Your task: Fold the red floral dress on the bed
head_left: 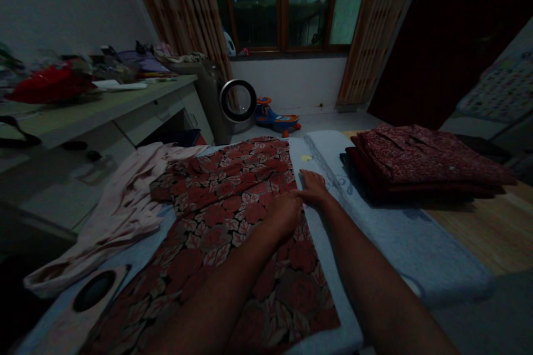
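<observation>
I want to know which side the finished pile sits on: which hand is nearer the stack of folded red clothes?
Right hand; the stack lies apart to its right. Left hand rests farther away on the floral garment.

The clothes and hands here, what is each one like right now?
Flowered shirt: spread flat on the board.
Pink garment: crumpled, lying beside the shirt.
Stack of red clothes: folded, piled up.
Left hand: flat on the shirt.
Right hand: flat at the shirt's edge.
Window: shut.

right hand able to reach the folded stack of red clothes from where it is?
Probably yes. The right hand rests flat at the floral garment's edge; only bare grey padding separates it from the folded stack, and nothing blocks the way.
</observation>
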A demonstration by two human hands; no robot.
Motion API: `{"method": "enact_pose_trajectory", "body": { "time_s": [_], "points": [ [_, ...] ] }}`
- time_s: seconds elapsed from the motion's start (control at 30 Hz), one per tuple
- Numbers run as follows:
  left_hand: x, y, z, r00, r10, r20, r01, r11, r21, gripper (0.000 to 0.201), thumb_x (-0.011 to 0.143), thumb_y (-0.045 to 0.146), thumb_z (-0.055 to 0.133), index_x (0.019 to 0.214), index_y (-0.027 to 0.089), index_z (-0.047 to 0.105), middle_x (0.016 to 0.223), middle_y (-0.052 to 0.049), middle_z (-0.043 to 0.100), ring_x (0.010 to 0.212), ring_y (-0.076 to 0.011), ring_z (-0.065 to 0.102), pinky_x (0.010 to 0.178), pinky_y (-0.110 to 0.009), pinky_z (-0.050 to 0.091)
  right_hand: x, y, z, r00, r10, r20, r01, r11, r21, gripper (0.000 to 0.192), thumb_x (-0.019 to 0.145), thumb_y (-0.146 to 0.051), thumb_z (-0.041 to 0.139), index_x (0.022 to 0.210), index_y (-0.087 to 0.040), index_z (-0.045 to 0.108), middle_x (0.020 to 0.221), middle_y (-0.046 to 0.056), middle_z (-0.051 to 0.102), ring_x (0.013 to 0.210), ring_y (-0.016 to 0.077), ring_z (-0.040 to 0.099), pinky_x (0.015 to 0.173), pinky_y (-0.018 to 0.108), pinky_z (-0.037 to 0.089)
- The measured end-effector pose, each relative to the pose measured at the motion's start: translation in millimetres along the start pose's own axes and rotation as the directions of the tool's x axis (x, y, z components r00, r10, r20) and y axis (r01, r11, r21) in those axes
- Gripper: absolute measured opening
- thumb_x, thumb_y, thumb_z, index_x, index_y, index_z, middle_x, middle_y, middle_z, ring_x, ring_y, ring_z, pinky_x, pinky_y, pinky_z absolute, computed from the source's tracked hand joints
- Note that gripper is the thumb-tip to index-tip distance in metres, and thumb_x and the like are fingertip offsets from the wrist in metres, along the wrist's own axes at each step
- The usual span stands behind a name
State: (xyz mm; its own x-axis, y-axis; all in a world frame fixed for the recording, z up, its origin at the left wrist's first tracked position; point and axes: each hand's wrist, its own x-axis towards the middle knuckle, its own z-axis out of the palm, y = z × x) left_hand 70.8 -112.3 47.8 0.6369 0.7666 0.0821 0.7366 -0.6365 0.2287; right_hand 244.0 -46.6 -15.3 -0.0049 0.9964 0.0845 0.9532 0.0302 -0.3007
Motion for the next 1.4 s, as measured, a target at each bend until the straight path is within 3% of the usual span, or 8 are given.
{"method": "enact_pose_trajectory", "body": {
  "time_s": [0.27,0.53,0.73,0.9,1.0,1.07,1.2,1.4],
  "points": [
    [3.1,-7.7,39.4,0.989,0.06,-0.138,-0.051,0.996,0.066,0.02,0.093,0.029,0.06,0.108,0.017,0.065,0.115,-0.011,0.065,0.11,-0.0277,0.058,0.093,-0.043,0.05,3.3,-4.4,3.1,0.996,0.061,-0.066,-0.063,0.998,-0.026,0.084,0.083,-0.069,0.058,0.148,-0.019,0.039,0.151,0.015,0.046,0.138,0.0345,0.038,0.112,0.047,0.028],
    [2.7,-9.9,42.5,0.99,0.044,-0.137,-0.031,0.995,0.092,0.018,0.094,0.032,0.06,0.107,0.02,0.06,0.115,-0.009,0.059,0.11,-0.0291,0.053,0.091,-0.046,0.048,21.9,-17.2,-6.2,0.977,0.196,-0.089,-0.203,0.976,-0.082,0.08,0.082,-0.071,0.058,0.141,-0.018,0.048,0.141,0.018,0.052,0.126,0.038,0.045,0.102,0.05,0.035],
    [2.6,-12.8,47.7,0.98,0.051,-0.191,-0.044,0.998,0.041,0.02,0.092,0.03,0.06,0.11,0.02,0.057,0.128,-0.01,0.053,0.124,-0.0292,0.045,0.106,-0.05,0.038,40.6,-17.8,-7.0,0.958,0.259,-0.124,-0.271,0.958,-0.092,0.072,0.087,-0.068,0.054,0.137,-0.016,0.052,0.137,0.02,0.053,0.124,0.0374,0.047,0.099,0.049,0.036],
    [7.0,-17.4,47.6,0.986,0.067,-0.152,-0.068,0.998,0.001,0.021,0.093,0.03,0.059,0.11,0.018,0.056,0.12,-0.01,0.058,0.119,-0.0287,0.05,0.102,-0.047,0.042,47.8,-15.1,-0.4,0.938,0.291,-0.189,-0.306,0.951,-0.052,0.064,0.09,-0.058,0.056,0.136,-0.013,0.054,0.132,0.021,0.057,0.122,0.0372,0.049,0.099,0.049,0.036],
    [12.7,-23.9,41.7,0.993,0.027,-0.118,-0.037,0.996,-0.084,0.015,0.097,0.029,0.052,0.108,0.02,0.057,0.114,-0.008,0.062,0.112,-0.0253,0.056,0.098,-0.043,0.045,47.7,-11.2,2.4,0.944,0.218,-0.248,-0.22,0.975,0.018,0.053,0.092,-0.044,0.057,0.137,-0.016,0.054,0.131,0.017,0.059,0.119,0.0334,0.05,0.097,0.045,0.038],
    [17.4,-28.5,39.1,0.992,-0.015,-0.129,-0.004,0.99,-0.144,0.015,0.099,0.024,0.047,0.11,0.02,0.057,0.118,-0.007,0.062,0.112,-0.0231,0.057,0.095,-0.039,0.047,46.4,-9.3,3.0,0.963,0.086,-0.257,-0.07,0.995,0.072,0.039,0.093,-0.032,0.054,0.128,-0.02,0.062,0.129,0.012,0.062,0.118,0.0287,0.052,0.098,0.041,0.038],
    [24.3,-33.2,43.2,0.985,-0.047,-0.164,0.024,0.99,-0.14,0.022,0.097,0.017,0.046,0.116,0.02,0.058,0.139,-0.008,0.053,0.12,-0.0237,0.055,0.097,-0.038,0.048,43.7,-10.6,3.9,0.975,-0.154,-0.162,0.174,0.977,0.121,0.03,0.094,-0.02,0.046,0.108,-0.024,0.072,0.12,0.004,0.07,0.113,0.0223,0.057,0.099,0.035,0.038],
    [24.2,-32.6,59.3,0.98,-0.06,-0.191,0.059,0.998,-0.011,0.031,0.099,0.019,0.042,0.127,0.019,0.054,0.146,-0.011,0.05,0.14,-0.0313,0.04,0.113,-0.052,0.036,46.1,-14.2,10.2,0.988,-0.152,-0.015,0.152,0.988,0.024,0.038,0.097,-0.024,0.043,0.127,-0.03,0.066,0.142,0.001,0.06,0.129,0.0231,0.052,0.108,0.04,0.035]
  ]
}}
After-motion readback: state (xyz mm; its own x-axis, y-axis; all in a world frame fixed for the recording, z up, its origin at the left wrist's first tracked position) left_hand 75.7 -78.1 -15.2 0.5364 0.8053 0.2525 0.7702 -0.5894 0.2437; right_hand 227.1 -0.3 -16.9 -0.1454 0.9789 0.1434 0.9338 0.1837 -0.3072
